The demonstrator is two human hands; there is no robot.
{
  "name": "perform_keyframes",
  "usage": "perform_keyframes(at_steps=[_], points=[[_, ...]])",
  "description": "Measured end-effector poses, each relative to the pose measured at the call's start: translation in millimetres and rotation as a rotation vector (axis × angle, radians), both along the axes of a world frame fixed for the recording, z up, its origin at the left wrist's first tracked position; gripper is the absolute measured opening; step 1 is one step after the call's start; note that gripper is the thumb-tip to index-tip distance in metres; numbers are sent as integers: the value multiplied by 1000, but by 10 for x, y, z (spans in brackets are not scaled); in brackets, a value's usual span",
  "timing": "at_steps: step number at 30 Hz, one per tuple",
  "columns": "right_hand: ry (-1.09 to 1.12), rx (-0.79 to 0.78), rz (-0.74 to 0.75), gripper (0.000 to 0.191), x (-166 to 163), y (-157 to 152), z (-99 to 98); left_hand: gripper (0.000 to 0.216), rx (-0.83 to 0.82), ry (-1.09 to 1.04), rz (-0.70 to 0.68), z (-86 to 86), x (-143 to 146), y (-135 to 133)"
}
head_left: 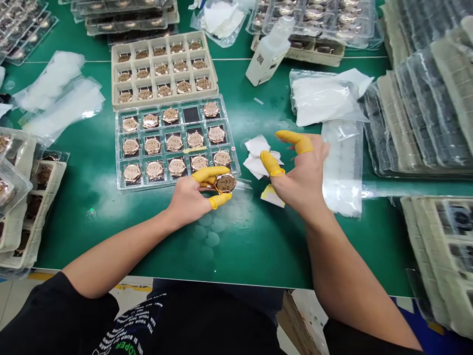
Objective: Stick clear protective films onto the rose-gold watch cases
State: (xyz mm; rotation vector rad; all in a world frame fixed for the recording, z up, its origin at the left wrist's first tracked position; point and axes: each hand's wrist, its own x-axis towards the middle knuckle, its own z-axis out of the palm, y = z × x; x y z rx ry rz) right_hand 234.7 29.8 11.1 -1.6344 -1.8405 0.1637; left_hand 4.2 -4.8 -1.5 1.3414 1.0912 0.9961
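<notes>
Between yellow-cotted thumb and finger, my left hand (pixel 194 196) grips a rose-gold watch case (pixel 225 183) by its edge, the marked back facing up. My right hand (pixel 301 170) is raised to the right of it, thumb and forefinger in yellow finger cots spread apart, with nothing seen between them. Below that hand lie white wipes (pixel 258 158) and a yellow-and-white scrap (pixel 272 195). Just beyond my left hand sits a clear plastic tray (pixel 120 165) of similar watch cases, one pocket showing only its black bottom. A thin yellowish strip (pixel 195 149) lies across this tray.
Behind the clear tray stands a beige tray (pixel 162 38) of watch cases. A white bottle (pixel 268 54) stands at the back, near bagged white wipes (pixel 321 98). Stacked trays (pixel 417 108) crowd the right side, and more trays (pixel 48 197) stand at the left edge.
</notes>
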Motion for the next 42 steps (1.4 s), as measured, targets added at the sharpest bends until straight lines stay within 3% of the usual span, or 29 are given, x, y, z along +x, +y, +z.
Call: perform_keyframes(at_steps=[4, 6, 13, 17, 22, 25, 27, 29, 32, 34, 42], points=[[76, -197, 357, 31, -8, -164, 116, 47, 193, 5, 9, -64, -10, -11], [120, -289, 403, 32, -49, -208, 164, 46, 254, 5, 48, -89, -10, -10], [297, -451, 374, 19, -16, -140, 274, 45, 326, 58, 26, -35, -44, 38], [220, -392, 412, 7, -2, -141, 218, 52, 166, -18, -6, -6, -55, 79], [90, -140, 404, 10, -10, -183, 203, 64, -149, -59, 17, 42, -34, 112], [393, -116, 405, 9, -18, -203, 295, 67, -242, -90, 32, 73, -21, 122], [765, -184, 347, 16, -57, -212, 332, 66, -252, -100, 29, 74, -16, 120], [971, -333, 247, 24, -137, -225, 317, 65, -252, -99, 8, 57, -15, 112], [944, -615, 188, 29, -288, -265, 231, 64, -237, -74, -48, 15, -21, 100], [894, -700, 203, 28, -360, -296, 179, 63, -219, -53, -75, -3, -27, 99], [861, -687, 152, 34, -395, -306, 137, 65, -210, -24, -97, 22, -31, 119]])
